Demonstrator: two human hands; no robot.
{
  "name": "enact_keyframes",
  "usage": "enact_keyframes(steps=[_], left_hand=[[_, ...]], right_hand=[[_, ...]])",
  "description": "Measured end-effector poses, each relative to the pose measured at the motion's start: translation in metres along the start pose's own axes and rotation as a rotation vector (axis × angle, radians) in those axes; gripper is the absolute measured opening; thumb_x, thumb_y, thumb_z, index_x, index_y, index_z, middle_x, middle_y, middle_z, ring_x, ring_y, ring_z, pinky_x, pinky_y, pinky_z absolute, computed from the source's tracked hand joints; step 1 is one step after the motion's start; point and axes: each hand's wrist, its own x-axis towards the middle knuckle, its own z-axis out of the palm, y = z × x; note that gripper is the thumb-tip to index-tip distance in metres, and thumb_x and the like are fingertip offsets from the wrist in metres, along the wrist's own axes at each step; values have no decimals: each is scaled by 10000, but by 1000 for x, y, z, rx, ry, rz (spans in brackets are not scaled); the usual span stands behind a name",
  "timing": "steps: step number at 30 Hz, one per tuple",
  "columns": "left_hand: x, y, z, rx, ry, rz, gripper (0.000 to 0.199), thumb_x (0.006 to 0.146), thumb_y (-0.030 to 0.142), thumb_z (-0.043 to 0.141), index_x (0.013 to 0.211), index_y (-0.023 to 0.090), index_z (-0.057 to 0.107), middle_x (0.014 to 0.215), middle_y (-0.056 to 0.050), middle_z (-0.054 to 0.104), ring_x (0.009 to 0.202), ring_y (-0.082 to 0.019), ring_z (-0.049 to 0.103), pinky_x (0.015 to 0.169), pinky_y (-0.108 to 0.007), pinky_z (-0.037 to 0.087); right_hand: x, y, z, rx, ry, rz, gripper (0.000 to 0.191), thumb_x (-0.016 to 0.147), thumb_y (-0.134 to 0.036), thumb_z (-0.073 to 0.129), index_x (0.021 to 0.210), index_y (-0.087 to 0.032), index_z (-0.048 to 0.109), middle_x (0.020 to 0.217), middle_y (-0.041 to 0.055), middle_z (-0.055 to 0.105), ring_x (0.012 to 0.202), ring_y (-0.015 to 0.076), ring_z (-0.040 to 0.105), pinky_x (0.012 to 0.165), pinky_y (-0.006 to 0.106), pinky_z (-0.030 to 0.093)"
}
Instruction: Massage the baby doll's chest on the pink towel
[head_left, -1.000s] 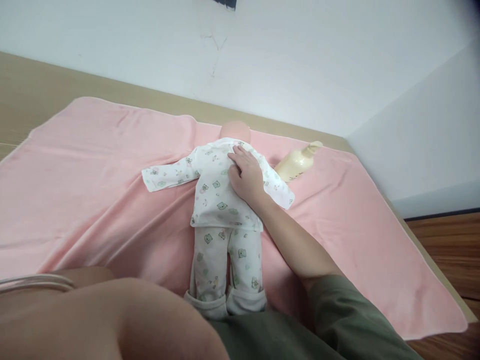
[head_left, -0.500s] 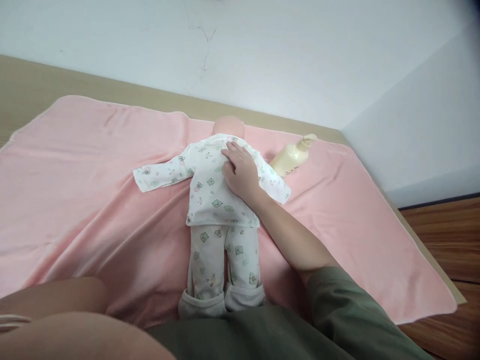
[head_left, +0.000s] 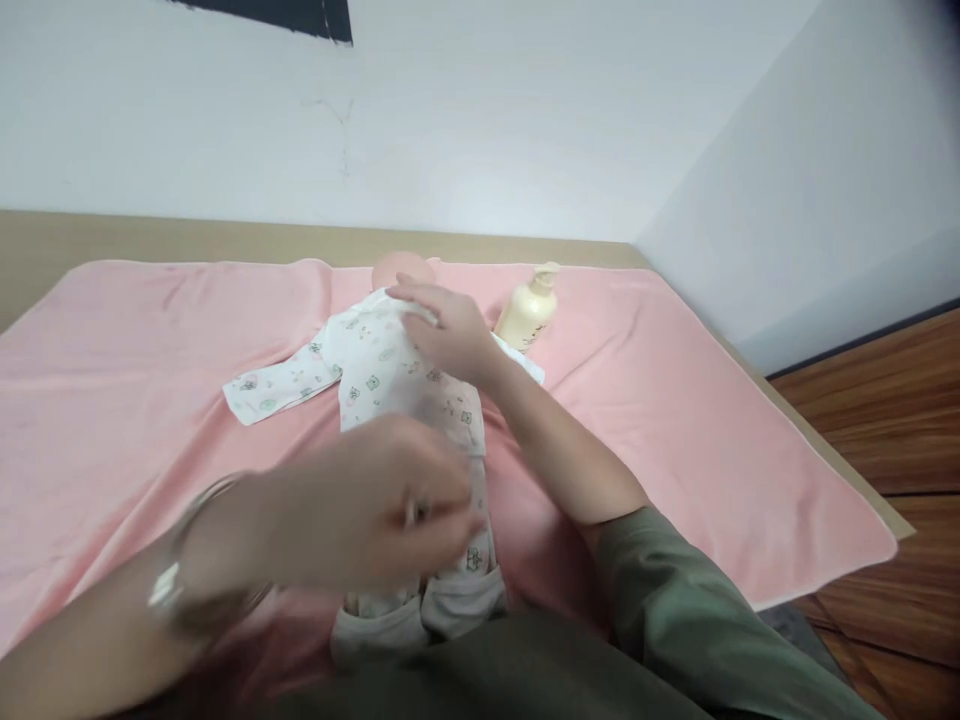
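A baby doll (head_left: 375, 385) in white printed pyjamas lies on a pink blanket (head_left: 637, 400), its bare round head (head_left: 403, 270) toward the wall. One sleeve stretches out to the left. My right hand (head_left: 450, 330) is over the doll's upper body near the neck, fingers extended and holding nothing; whether it touches the cloth is hard to tell. Above the doll's lower body and legs, my left hand (head_left: 367, 500) is smeared by motion, its fingers seemingly curled. It wears a bracelet and covers part of the trousers (head_left: 484, 520).
A cream pump bottle (head_left: 529, 310) stands on the blanket just right of the doll, by its right-side sleeve. Behind the blanket runs the tan table edge (head_left: 300, 240) along a white wall (head_left: 487, 120). Wood-grain panels (head_left: 885, 400) lie at the right.
My left hand has come up from the lower left to over the doll's legs. My right hand has lifted slightly or shifted toward the neck. The view has tilted upward and turned right.
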Motion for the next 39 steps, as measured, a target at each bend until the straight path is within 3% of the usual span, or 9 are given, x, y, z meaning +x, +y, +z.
enact_keyframes(steps=[4,6,8,11,15,23,29,34,39], left_hand=[[87,-19,-15,-78,128,-159,288,846,308,621,587,186,587,615,9,565,597,-113,491,586,-262,381],[118,-33,-17,-272,267,-202,235,845,366,633,717,184,710,808,-41,713,789,-165,645,742,-272,502],[144,-42,-19,-614,387,-276,436,914,512,544,981,142,763,1038,-135,759,986,-234,707,916,-333,558],[175,-40,-23,-1030,495,-295,797,957,618,453,1511,48,513,1429,-235,630,1352,-289,625,1138,-352,509],[194,-25,-27,-1310,484,-220,868,1015,618,321,1689,84,206,1657,-205,426,1602,-239,371,1242,-338,434],[193,-13,-33,-1685,404,-59,728,1056,583,264,1551,108,507,1411,-240,654,1333,-317,667,1109,-435,581],[177,-23,-34,-1748,412,-110,724,1059,520,290,1614,70,407,1504,-269,582,1430,-313,599,1131,-432,569],[127,-15,-35,-1695,448,-78,767,1053,537,333,1663,73,301,1611,-226,495,1573,-273,422,1219,-360,485],[63,17,-54,-1573,535,103,690,1099,498,211,1577,49,428,1490,-178,627,1475,-243,542,1184,-342,488]], right_hand=[[-9,-6,-52,127,182,-58,512,931,-171,410,1364,-238,676,1561,-18,600,1528,188,497,1348,461,340],[-11,4,-76,88,311,-59,520,912,-185,421,1360,-271,673,1561,-40,597,1567,191,440,1359,488,298],[-10,20,-95,27,437,-35,504,921,-237,449,1377,-285,659,1593,-29,561,1598,220,388,1358,519,276],[-7,43,-115,-52,553,63,500,934,-312,494,1412,-260,634,1640,36,505,1611,266,360,1355,561,254],[-2,59,-117,-109,544,171,535,939,-372,540,1451,-230,604,1686,97,438,1633,291,311,1357,582,221],[3,54,-94,-230,266,262,577,1048,-502,369,1418,-144,629,1591,159,550,1592,336,368,1338,571,242],[4,51,-88,-494,263,274,528,1056,-399,278,1195,-137,714,1383,204,690,1475,379,500,1294,678,209],[4,53,-82,-652,313,292,548,1068,-373,215,995,-165,717,1117,163,774,1170,298,696,1304,656,186],[4,59,-80,-670,350,311,515,1037,-362,270,1184,-150,716,1111,170,776,1175,306,691,1298,630,218]])
